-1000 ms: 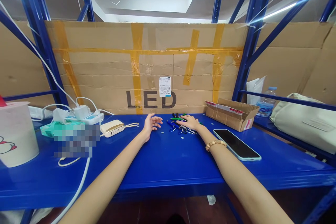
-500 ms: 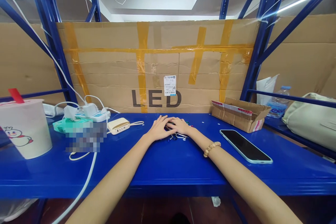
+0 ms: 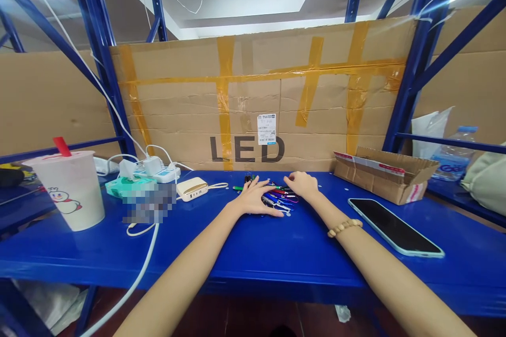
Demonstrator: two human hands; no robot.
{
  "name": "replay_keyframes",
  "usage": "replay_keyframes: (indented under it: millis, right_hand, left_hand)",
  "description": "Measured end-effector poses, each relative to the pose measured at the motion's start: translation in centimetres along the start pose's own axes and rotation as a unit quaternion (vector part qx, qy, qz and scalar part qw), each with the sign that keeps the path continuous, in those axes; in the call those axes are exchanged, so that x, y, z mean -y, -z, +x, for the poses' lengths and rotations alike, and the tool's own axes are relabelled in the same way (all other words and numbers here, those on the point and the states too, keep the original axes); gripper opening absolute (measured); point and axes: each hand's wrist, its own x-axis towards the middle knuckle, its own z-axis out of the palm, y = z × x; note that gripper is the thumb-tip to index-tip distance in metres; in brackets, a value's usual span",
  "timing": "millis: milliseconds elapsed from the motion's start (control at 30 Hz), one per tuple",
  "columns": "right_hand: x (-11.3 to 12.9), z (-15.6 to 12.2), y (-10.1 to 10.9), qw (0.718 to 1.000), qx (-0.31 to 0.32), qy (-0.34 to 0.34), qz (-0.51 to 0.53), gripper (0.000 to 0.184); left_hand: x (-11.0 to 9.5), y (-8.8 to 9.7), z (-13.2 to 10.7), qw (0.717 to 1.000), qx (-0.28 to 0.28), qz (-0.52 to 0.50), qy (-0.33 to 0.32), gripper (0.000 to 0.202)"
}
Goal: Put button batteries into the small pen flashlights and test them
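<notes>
A small heap of slim coloured items [image 3: 280, 198], in blue, red, green and black, lies on the blue shelf top [image 3: 272, 253]. Some look like pens, but the kind is not clear. My left hand [image 3: 256, 197] is over the heap's left side, fingers spread and palm down, partly hiding it. At the heap's right end, my right hand [image 3: 302, 185] has its fingers curled in, and whatever they may pinch is hidden. A beaded bracelet [image 3: 344, 227] circles my right wrist.
On the right are a phone [image 3: 395, 226], a long open cardboard box [image 3: 367, 176] and a water bottle [image 3: 454, 155]. Leftward stand a power bank [image 3: 192, 189], a power strip [image 3: 164, 174] with cables and a paper cup [image 3: 73, 189]. A large cardboard sheet [image 3: 190, 110] closes the back.
My hands, together over the heap before, are now apart. The right one has moved right and its fingers have curled, so more coloured items show. The view has shifted slightly left.
</notes>
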Motion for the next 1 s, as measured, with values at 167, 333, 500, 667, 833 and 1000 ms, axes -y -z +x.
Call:
replay_keyframes:
  millis: [167, 333, 500, 667, 833, 1000]
  right_hand:
    - [-0.2, 0.1, -0.6, 1.0, 0.006, -0.027, 0.009, 0.034]
    - [0.2, 0.0, -1.2, 0.998, -0.012, 0.011, 0.067, 0.03]
    - [0.5, 0.3, -1.9, 0.983, -0.021, 0.079, 0.166, 0.024]
    - [0.4, 0.5, -2.3, 0.96, 0.001, 0.117, 0.253, 0.025]
    - [-1.0, 0.3, -1.6, 0.982, -0.063, 0.045, 0.17, 0.023]
    - [-1.5, 0.3, -1.7, 0.992, -0.046, 0.009, 0.117, 0.045]
  left_hand:
    - [0.1, -0.5, 0.3, 1.0, 0.01, 0.024, 0.014, 0.079]
    - [0.4, -0.3, 0.7, 0.997, 0.006, 0.073, 0.022, 0.073]
    - [0.9, 0.2, 0.9, 0.989, 0.008, 0.131, 0.066, 0.073]
    - [1.8, 0.4, 1.0, 0.979, -0.021, 0.165, 0.119, 0.069]
    - [2.7, 0.6, 1.0, 0.969, -0.042, 0.176, 0.169, 0.063]
    - [3.3, 1.0, 0.7, 0.958, -0.058, 0.174, 0.222, 0.06]
